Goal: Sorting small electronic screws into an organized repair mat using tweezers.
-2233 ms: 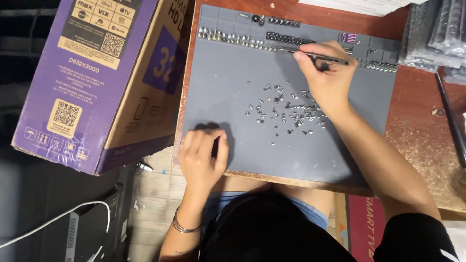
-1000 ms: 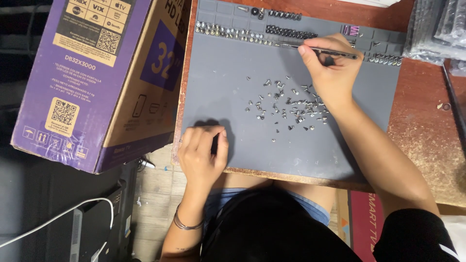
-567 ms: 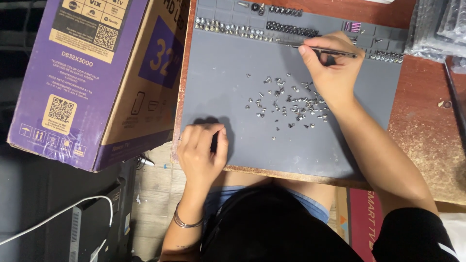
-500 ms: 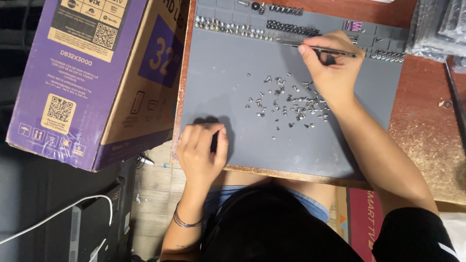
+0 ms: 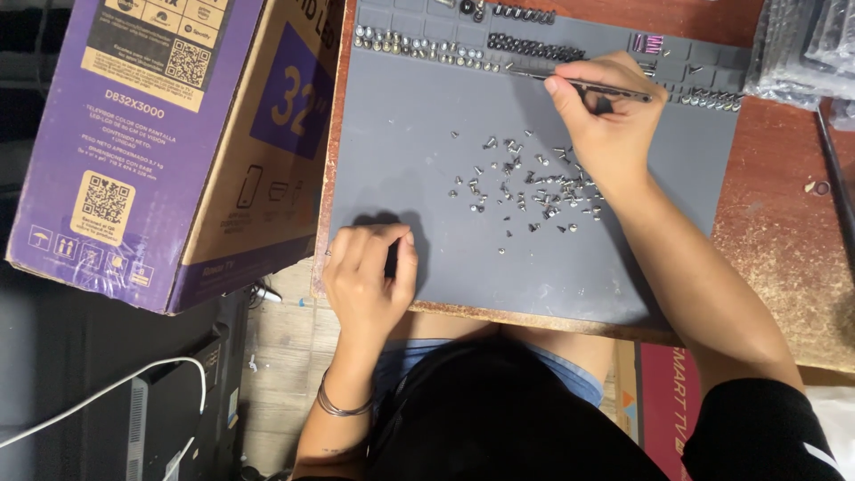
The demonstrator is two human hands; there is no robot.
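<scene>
My right hand (image 5: 604,125) grips thin dark tweezers (image 5: 579,84), their tip pointing left at the far row of compartments on a grey work mat (image 5: 445,258). Several small silver screws (image 5: 525,183) lie scattered on the mat just under that hand. More screws sit sorted in a line of compartments (image 5: 427,49) along the mat's far edge. My left hand (image 5: 370,281) rests at the mat's near left corner, fingers curled loosely with a small dark shape between them that I cannot make out.
A large purple and brown cardboard box (image 5: 169,134) leans at the left of the wooden table (image 5: 784,240). Clear plastic bags (image 5: 806,44) lie at the far right. A white cable (image 5: 98,396) runs over the floor at the lower left.
My right hand has shifted slightly toward the far edge of the mat with the tweezers. The left hand has stayed at the near left corner.
</scene>
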